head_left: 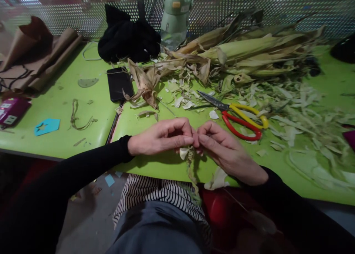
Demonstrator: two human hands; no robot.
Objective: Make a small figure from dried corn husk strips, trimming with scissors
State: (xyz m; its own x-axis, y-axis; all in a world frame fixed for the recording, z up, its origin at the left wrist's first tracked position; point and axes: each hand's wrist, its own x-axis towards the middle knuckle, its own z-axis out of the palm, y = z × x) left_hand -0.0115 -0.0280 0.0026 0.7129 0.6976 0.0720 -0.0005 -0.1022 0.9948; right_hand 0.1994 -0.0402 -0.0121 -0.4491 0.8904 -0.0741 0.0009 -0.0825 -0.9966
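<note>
My left hand point(169, 137) and my right hand point(222, 146) meet above the front edge of the green table, fingertips pinched close together. Between them they grip the upper end of a braided corn husk cord point(190, 159), which hangs down past the table edge toward my lap. A pale scrap of husk point(183, 153) sticks out on the cord's left side, under my left thumb. The exact spot where the fingers press is hidden. Scissors point(244, 121) with one yellow and one red handle lie just beyond my right hand. A loose pale husk piece point(217, 179) rests at the edge below my right wrist.
Dried corn husks point(249, 54) are heaped at the back, with shredded strips point(299, 117) across the right. A black phone point(119, 84), a black cloth bundle point(130, 36) and a green bottle point(175, 19) stand or lie behind. Brown paper point(41, 58) and a blue tag point(47, 127) are leftward.
</note>
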